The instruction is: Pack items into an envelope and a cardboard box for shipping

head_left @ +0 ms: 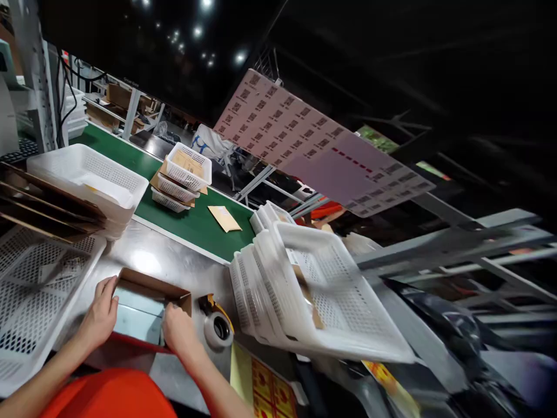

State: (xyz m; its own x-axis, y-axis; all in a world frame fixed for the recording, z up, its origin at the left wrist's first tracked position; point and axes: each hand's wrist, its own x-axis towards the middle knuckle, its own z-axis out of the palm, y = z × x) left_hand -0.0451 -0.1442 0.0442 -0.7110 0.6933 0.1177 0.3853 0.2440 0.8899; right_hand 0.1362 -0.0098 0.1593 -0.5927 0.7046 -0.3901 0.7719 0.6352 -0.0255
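Observation:
An open cardboard box stands on the metal table in front of me. Inside it lie pale blue boxes, side by side. My left hand grips the left wall of the cardboard box, thumb at the inner side and fingers over the edge. At the right end, my right hand is closed with its fingers curled down by the pale blue boxes; what the fingertips hold is hidden. A tape dispenser with a roll of clear tape rests just right of the cardboard box.
Stacked white baskets lean at the right. A large white basket and flat cardboard are at the left, near a white bin. Beyond runs a green conveyor belt with small baskets and an envelope.

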